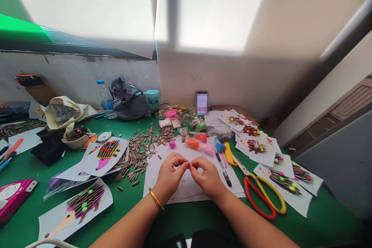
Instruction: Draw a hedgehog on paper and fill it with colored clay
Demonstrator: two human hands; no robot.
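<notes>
Head view: we see the left hand (170, 174) and right hand (207, 176) pinching a tiny bit, too small to identify, at the fingertips above a pencil-drawn paper sheet (186, 190), with red-and-yellow scissors (269, 197) just beside its right edge.

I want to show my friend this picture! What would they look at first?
The bare left hand and right hand catch the eye first, fingertips pinched together in the middle, above a white paper sheet on the green table. A white paper hedgehog card with striped sunflower seeds and bright round balls lies front left. Big red-and-yellow-handled scissors lie right.
</notes>
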